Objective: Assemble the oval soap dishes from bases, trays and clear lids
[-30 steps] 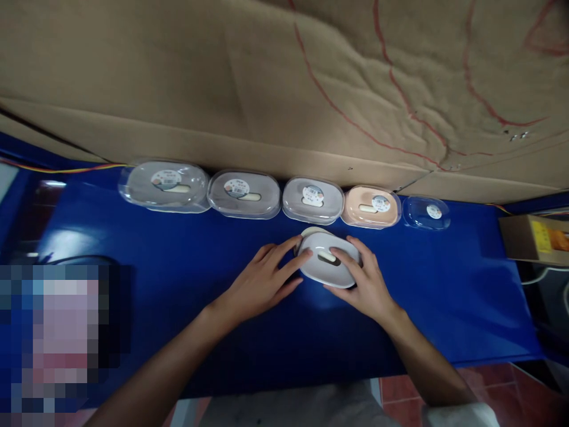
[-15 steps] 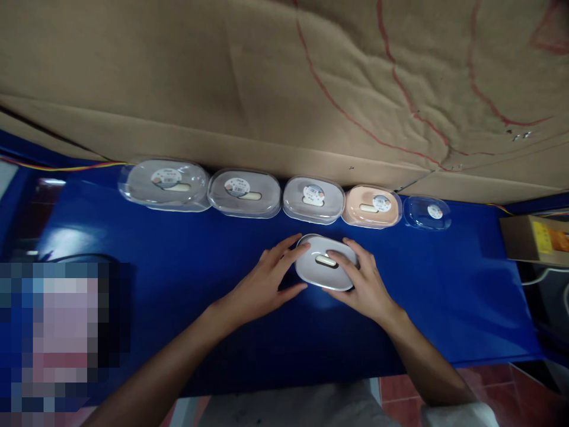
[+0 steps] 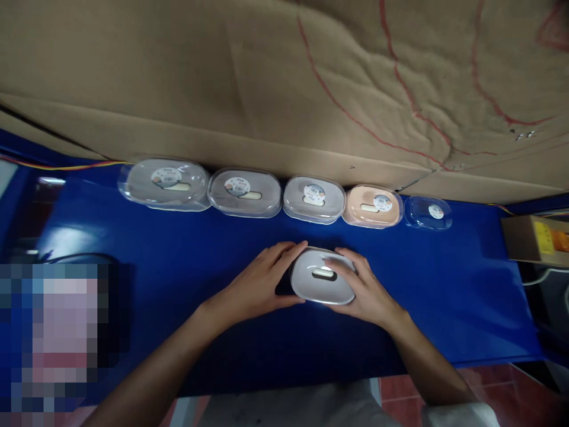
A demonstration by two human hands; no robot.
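Observation:
A pale grey oval lidded container (image 3: pixel 317 287) is between my hands over the middle of the blue table. A cream-coloured piece (image 3: pixel 323 273) sits in the dark slot on its top. My left hand (image 3: pixel 264 279) curves around the left end, fingers at the far edge and thumb near the front edge. My right hand (image 3: pixel 362 287) grips the right end, with one finger lying over the top by the slot and the thumb at the front side. The container's underside is hidden.
Along the cardboard wall (image 3: pixel 249 89) stand several grey containers (image 3: pixel 244 204) under clear covers, a peach one (image 3: pixel 372 207) and a clear cover (image 3: pixel 427 212). A cardboard box (image 3: pixel 531 240) is at the right. The lower left is blurred out above the blue table (image 3: pixel 462 296).
The grey container has come slightly nearer to me and to the left, with both hands around it. The row along the wall has stayed in place.

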